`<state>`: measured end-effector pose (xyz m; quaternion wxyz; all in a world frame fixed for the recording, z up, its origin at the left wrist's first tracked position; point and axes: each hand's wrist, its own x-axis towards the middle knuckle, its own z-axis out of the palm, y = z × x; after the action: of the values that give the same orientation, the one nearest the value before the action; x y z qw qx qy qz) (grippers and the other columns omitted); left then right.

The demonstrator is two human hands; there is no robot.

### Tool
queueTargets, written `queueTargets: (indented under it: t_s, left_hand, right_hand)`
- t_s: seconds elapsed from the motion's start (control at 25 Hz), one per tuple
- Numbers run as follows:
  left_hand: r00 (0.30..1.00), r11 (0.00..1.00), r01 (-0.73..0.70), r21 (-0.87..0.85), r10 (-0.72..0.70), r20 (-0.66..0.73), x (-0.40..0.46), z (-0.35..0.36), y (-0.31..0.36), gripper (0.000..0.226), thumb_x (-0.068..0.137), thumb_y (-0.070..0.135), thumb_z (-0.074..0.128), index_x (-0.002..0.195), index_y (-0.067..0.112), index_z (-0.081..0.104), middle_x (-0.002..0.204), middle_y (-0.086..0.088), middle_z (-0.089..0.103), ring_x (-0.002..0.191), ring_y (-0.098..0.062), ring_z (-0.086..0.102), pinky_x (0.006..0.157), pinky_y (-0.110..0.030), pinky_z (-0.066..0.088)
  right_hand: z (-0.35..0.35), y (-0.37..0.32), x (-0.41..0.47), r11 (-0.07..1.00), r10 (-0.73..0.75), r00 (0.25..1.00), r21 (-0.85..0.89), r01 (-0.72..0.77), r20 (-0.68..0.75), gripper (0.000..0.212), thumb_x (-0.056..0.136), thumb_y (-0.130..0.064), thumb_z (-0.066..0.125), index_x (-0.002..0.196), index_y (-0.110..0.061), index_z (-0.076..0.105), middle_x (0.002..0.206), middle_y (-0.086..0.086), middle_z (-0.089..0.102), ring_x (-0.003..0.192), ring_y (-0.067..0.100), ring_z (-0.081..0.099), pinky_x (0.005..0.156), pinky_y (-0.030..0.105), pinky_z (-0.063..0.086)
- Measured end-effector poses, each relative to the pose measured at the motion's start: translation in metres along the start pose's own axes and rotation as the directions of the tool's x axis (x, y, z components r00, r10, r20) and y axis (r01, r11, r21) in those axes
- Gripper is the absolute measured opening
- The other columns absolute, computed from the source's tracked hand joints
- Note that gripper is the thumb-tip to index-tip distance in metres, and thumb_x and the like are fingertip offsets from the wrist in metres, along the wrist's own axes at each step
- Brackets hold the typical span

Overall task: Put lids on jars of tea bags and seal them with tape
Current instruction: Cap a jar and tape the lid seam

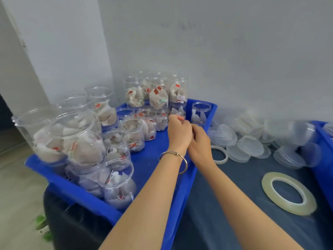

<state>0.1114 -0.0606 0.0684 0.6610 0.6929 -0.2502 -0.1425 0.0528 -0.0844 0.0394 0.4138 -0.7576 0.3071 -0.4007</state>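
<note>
Several clear jars of tea bags point(115, 183), all without lids, stand and are stacked in a blue tray point(75, 188) on the left. One jar point(201, 112) stands alone in the tray's far right corner. My left hand point(179, 129), a bangle on its wrist, hovers over the tray's right side with curled fingers. My right hand point(200, 141) touches it from the right, fingers also curled. I see nothing between the fingers of either hand. A heap of clear lids point(249, 147) lies to the right. A large tape roll point(288, 193) lies flat on the table, and a smaller tape roll point(219, 154) lies near the lids.
The table has a dark blue-grey cloth point(225, 204). A second blue tray point(324, 159) sits at the right edge. A white wall stands close behind the jars and lids. A black object point(72, 222) is under the left tray, with floor beyond.
</note>
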Motion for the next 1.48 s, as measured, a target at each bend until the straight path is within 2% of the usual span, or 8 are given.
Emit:
queueTargets:
  t_s: [0.12,0.28,0.4,0.76,0.92,1.24,1.36,1.48]
  left_hand:
    - [0.992,0.994,0.1,-0.048,-0.103,-0.075,0.01,-0.019,-0.021,0.012,0.093,0.004,0.044,0.102,0.012,0.042,0.087,0.002,0.05,0.077,-0.013,0.052,0.057,-0.018,0.039]
    - [0.928,0.956,0.24,-0.166,-0.276,-0.25,0.021,-0.032,-0.041,0.045,0.093,0.006,0.043,0.132,0.025,0.031,0.124,-0.015,0.045,0.076,-0.021,0.05,0.065,-0.032,0.041]
    - [0.879,0.952,0.275,-0.131,-0.304,-0.367,0.036,-0.049,-0.045,0.075,0.094,0.005,0.045,0.149,0.042,0.01,0.149,-0.022,0.021,0.109,-0.036,0.053,0.085,-0.04,0.047]
    - [0.855,0.899,0.422,0.119,-0.352,-0.38,0.058,-0.057,-0.055,0.047,0.099,0.012,0.042,0.145,0.008,0.029,0.14,-0.026,0.039,0.123,-0.04,0.045,0.098,-0.042,0.039]
    - [0.833,0.959,0.283,0.018,-0.237,-0.5,0.037,-0.04,-0.048,0.006,0.101,0.016,0.042,0.106,0.015,0.044,0.125,-0.016,0.046,0.088,-0.027,0.054,0.065,-0.032,0.043]
    - [0.795,0.828,-0.451,0.333,0.543,-0.273,-0.016,0.003,0.036,0.01,0.092,0.019,0.062,0.096,0.011,0.059,0.098,-0.009,0.045,0.08,-0.014,0.039,0.069,-0.017,0.033]
    - [0.8,0.812,-0.507,0.289,0.568,-0.193,-0.059,0.035,0.049,0.013,0.085,0.028,0.069,0.087,0.018,0.06,0.097,-0.002,0.035,0.087,-0.017,0.036,0.076,-0.027,0.034]
    - [0.896,0.874,-0.419,0.247,0.442,-0.045,-0.105,0.065,0.019,0.017,0.082,0.035,0.071,0.079,0.03,0.056,0.101,0.006,0.025,0.094,-0.014,0.028,0.078,-0.026,0.033]
  right_hand:
    - [0.014,0.0,0.003,0.991,-0.011,0.993,-0.133,0.026,0.116,0.032,0.096,-0.012,0.041,0.124,-0.015,0.058,0.116,0.001,0.059,0.099,0.014,0.057,0.081,0.029,0.049]
    - [0.023,0.007,-0.002,0.864,-0.017,0.952,-0.474,0.168,0.306,0.031,0.095,-0.021,0.042,0.121,-0.025,0.058,0.115,-0.007,0.059,0.093,0.013,0.057,0.064,0.028,0.042]
    - [0.021,0.01,-0.007,0.817,-0.019,0.938,-0.536,0.214,0.346,0.029,0.093,-0.024,0.043,0.113,-0.032,0.062,0.103,-0.014,0.065,0.088,0.01,0.059,0.059,0.024,0.039]
    - [0.021,0.007,-0.008,0.793,-0.024,0.928,-0.559,0.244,0.371,0.029,0.092,-0.024,0.042,0.103,-0.032,0.067,0.085,-0.015,0.064,0.076,0.009,0.058,0.051,0.02,0.034]
    - [0.019,0.01,-0.008,0.869,-0.06,0.95,-0.453,0.2,0.306,0.029,0.091,-0.021,0.046,0.112,-0.03,0.064,0.096,-0.016,0.063,0.083,0.004,0.055,0.059,0.019,0.039]
    - [-0.044,0.017,-0.001,0.986,-0.157,0.983,0.038,0.161,-0.096,0.094,0.078,-0.014,0.076,0.15,-0.024,0.016,0.148,-0.001,0.026,0.135,0.007,0.027,0.104,0.021,0.033]
    - [-0.087,0.029,-0.009,0.989,-0.131,0.991,0.065,0.132,-0.027,0.111,0.072,-0.019,0.083,0.15,-0.03,0.006,0.152,-0.005,0.024,0.134,-0.004,0.024,0.094,-0.001,0.026]
    - [-0.12,0.052,-0.042,0.986,-0.135,0.986,0.115,0.124,0.101,0.08,0.067,-0.034,0.079,0.135,-0.029,0.037,0.113,-0.024,0.057,0.1,-0.01,0.053,0.078,0.006,0.043]
